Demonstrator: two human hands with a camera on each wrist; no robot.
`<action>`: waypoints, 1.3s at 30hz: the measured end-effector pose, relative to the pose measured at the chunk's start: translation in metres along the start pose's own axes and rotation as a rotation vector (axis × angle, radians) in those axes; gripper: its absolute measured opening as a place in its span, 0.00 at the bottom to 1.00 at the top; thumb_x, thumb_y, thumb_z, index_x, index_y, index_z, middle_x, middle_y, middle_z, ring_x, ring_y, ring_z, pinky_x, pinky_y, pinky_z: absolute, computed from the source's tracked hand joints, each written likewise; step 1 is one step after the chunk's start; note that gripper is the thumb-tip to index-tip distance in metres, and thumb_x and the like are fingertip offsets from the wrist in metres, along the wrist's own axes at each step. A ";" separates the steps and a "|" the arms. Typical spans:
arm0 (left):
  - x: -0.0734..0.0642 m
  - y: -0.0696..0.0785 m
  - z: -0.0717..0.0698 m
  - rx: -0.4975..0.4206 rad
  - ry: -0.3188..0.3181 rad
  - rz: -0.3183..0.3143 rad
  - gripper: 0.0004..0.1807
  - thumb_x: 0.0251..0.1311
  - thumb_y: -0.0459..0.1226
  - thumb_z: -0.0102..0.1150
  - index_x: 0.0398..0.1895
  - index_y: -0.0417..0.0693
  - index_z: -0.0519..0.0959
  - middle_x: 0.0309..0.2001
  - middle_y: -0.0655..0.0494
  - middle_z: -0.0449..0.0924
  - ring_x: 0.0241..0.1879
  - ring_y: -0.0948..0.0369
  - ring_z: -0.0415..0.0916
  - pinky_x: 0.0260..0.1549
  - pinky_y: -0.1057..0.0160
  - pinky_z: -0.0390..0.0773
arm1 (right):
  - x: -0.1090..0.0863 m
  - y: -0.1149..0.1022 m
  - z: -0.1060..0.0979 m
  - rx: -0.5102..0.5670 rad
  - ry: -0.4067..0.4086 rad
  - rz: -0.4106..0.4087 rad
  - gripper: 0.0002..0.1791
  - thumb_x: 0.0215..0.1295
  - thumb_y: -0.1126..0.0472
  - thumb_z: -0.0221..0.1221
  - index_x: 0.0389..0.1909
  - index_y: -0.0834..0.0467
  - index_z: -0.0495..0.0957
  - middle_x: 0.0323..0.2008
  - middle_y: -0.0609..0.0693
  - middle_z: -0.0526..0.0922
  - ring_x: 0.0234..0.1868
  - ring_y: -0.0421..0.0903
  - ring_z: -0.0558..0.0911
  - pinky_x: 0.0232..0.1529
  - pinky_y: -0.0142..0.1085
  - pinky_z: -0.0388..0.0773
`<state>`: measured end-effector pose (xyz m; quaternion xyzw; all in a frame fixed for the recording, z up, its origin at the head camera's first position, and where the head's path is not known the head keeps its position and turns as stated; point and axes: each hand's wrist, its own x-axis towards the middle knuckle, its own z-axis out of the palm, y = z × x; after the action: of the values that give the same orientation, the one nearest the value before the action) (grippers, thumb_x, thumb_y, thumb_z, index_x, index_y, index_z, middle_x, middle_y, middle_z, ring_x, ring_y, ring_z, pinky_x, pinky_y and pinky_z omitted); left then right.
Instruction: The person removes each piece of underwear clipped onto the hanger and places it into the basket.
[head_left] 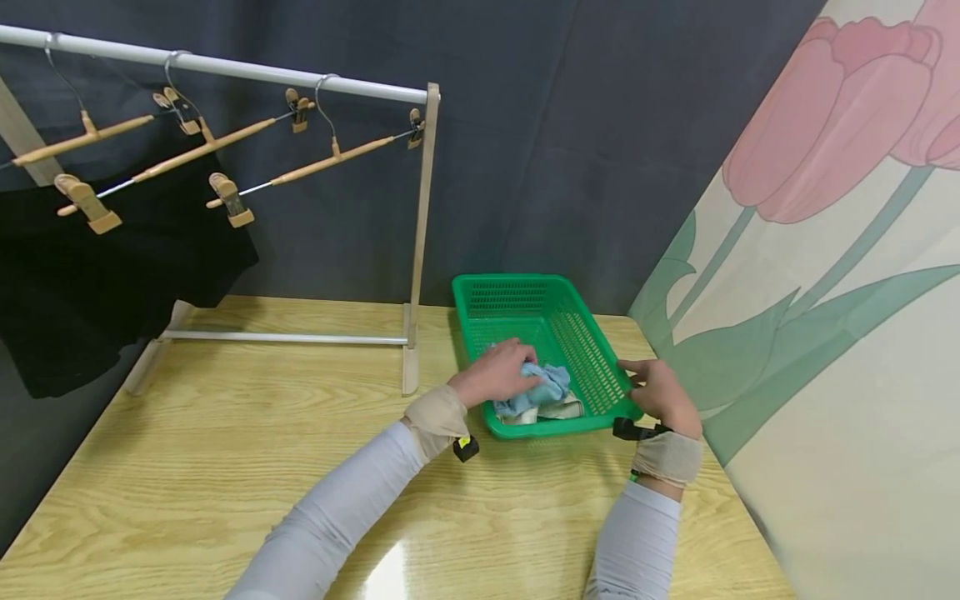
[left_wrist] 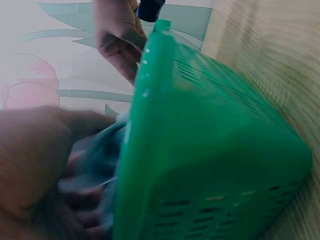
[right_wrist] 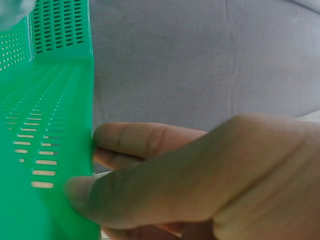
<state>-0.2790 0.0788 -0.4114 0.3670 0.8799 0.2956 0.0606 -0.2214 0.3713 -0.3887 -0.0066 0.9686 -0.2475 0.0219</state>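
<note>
Looked like the grabbing step tbh: gripped blue cloth [head_left: 553, 382] with the left hand [head_left: 501, 371], inside the near end of the basket [head_left: 555, 427], and pinched its side with the right hand [head_left: 660, 392]. Next, probably needed to lift clear without tipping anything.

Both forearms [head_left: 337, 508] forward, left hand [head_left: 497, 372] palm-down and curled, right hand [head_left: 660, 392] with thumb [right_wrist: 130, 197] opposite fingers [right_wrist: 150, 137].

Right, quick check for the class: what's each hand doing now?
Left hand: closed, holding light-blue cloth.
Right hand: closed, pinching the side of the green basket.
</note>
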 end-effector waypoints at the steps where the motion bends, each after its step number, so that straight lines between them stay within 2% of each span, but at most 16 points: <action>1: 0.000 -0.001 0.001 0.026 -0.030 0.022 0.18 0.72 0.48 0.58 0.56 0.48 0.81 0.58 0.52 0.78 0.60 0.55 0.74 0.60 0.56 0.74 | 0.000 0.000 0.000 0.003 0.002 0.000 0.34 0.57 0.80 0.54 0.68 0.71 0.69 0.60 0.76 0.75 0.59 0.72 0.77 0.26 0.38 0.69; 2: -0.001 -0.002 0.002 0.051 -0.052 0.047 0.17 0.72 0.47 0.59 0.56 0.49 0.82 0.57 0.53 0.79 0.57 0.57 0.75 0.58 0.57 0.75 | 0.001 0.000 0.000 0.009 0.001 0.000 0.33 0.57 0.80 0.54 0.68 0.71 0.69 0.60 0.76 0.75 0.59 0.72 0.77 0.26 0.38 0.69; 5: -0.004 -0.005 0.004 0.092 -0.077 0.095 0.15 0.71 0.44 0.61 0.56 0.50 0.83 0.57 0.54 0.79 0.55 0.59 0.75 0.55 0.60 0.76 | 0.002 0.001 0.000 0.022 -0.001 0.000 0.33 0.58 0.80 0.54 0.68 0.72 0.69 0.59 0.78 0.75 0.59 0.73 0.78 0.24 0.38 0.69; 9: -0.010 -0.003 0.003 0.110 -0.042 0.136 0.13 0.71 0.41 0.60 0.55 0.51 0.84 0.56 0.54 0.78 0.53 0.59 0.76 0.53 0.61 0.77 | 0.002 0.002 -0.001 0.026 -0.002 0.001 0.33 0.58 0.80 0.54 0.68 0.72 0.69 0.58 0.78 0.76 0.58 0.73 0.78 0.25 0.39 0.70; 12: -0.015 -0.001 0.002 0.141 -0.009 0.185 0.11 0.72 0.40 0.59 0.50 0.51 0.87 0.52 0.55 0.81 0.49 0.60 0.77 0.48 0.63 0.79 | 0.002 0.002 -0.002 0.020 -0.005 0.008 0.33 0.58 0.80 0.54 0.68 0.72 0.69 0.60 0.77 0.75 0.59 0.73 0.77 0.28 0.38 0.71; 14: -0.018 0.001 0.002 0.169 0.011 0.220 0.09 0.72 0.41 0.58 0.43 0.52 0.88 0.46 0.58 0.83 0.45 0.62 0.78 0.43 0.65 0.78 | 0.002 0.001 -0.003 0.022 -0.007 0.013 0.33 0.58 0.80 0.54 0.69 0.72 0.68 0.61 0.77 0.74 0.60 0.73 0.77 0.29 0.37 0.72; 16: -0.020 0.001 0.004 0.188 0.017 0.234 0.13 0.74 0.42 0.56 0.31 0.52 0.86 0.34 0.60 0.81 0.36 0.64 0.76 0.36 0.68 0.75 | 0.002 0.001 -0.004 0.020 -0.006 0.017 0.33 0.58 0.80 0.53 0.69 0.72 0.68 0.62 0.76 0.74 0.60 0.73 0.76 0.29 0.37 0.72; 19: -0.021 -0.001 0.008 0.182 -0.006 0.224 0.23 0.76 0.44 0.53 0.17 0.54 0.74 0.19 0.63 0.68 0.23 0.66 0.67 0.26 0.69 0.66 | 0.002 0.000 -0.004 0.026 -0.006 0.017 0.33 0.58 0.80 0.53 0.69 0.72 0.68 0.62 0.76 0.73 0.60 0.73 0.76 0.30 0.37 0.72; 21: -0.021 -0.004 0.013 0.174 -0.023 0.215 0.27 0.77 0.44 0.52 0.13 0.54 0.67 0.15 0.63 0.59 0.18 0.66 0.61 0.23 0.69 0.61 | 0.003 0.000 -0.004 0.025 -0.006 0.015 0.33 0.58 0.80 0.53 0.69 0.72 0.68 0.62 0.76 0.74 0.60 0.73 0.76 0.30 0.37 0.72; 24: -0.021 -0.010 0.018 0.157 -0.031 0.200 0.28 0.76 0.45 0.53 0.12 0.56 0.65 0.14 0.65 0.57 0.17 0.67 0.59 0.22 0.70 0.60 | 0.002 0.001 -0.003 0.031 -0.004 0.004 0.32 0.59 0.80 0.54 0.69 0.72 0.69 0.63 0.75 0.73 0.61 0.73 0.76 0.32 0.37 0.74; 27: -0.020 -0.016 0.020 0.149 -0.022 0.193 0.27 0.75 0.46 0.54 0.12 0.56 0.66 0.15 0.64 0.59 0.18 0.67 0.59 0.23 0.69 0.61 | 0.003 0.003 -0.002 0.041 0.000 -0.002 0.32 0.60 0.79 0.54 0.69 0.71 0.69 0.64 0.74 0.73 0.61 0.73 0.76 0.34 0.36 0.76; 35: -0.012 -0.029 0.021 0.188 -0.010 0.192 0.25 0.74 0.46 0.55 0.15 0.56 0.68 0.20 0.63 0.65 0.21 0.66 0.61 0.23 0.69 0.61 | 0.003 0.004 -0.001 0.032 0.002 -0.012 0.31 0.61 0.79 0.56 0.68 0.72 0.69 0.62 0.74 0.74 0.59 0.72 0.78 0.31 0.37 0.73; 39: -0.007 -0.033 0.019 0.212 -0.023 0.205 0.20 0.74 0.45 0.55 0.20 0.55 0.76 0.25 0.63 0.72 0.23 0.66 0.64 0.26 0.69 0.63 | 0.003 0.002 -0.001 0.029 -0.004 -0.009 0.31 0.60 0.78 0.56 0.68 0.72 0.69 0.63 0.74 0.74 0.59 0.72 0.79 0.34 0.36 0.75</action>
<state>-0.2876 0.0643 -0.4464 0.4627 0.8633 0.2013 0.0013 -0.2243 0.3734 -0.3889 -0.0111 0.9648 -0.2617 0.0226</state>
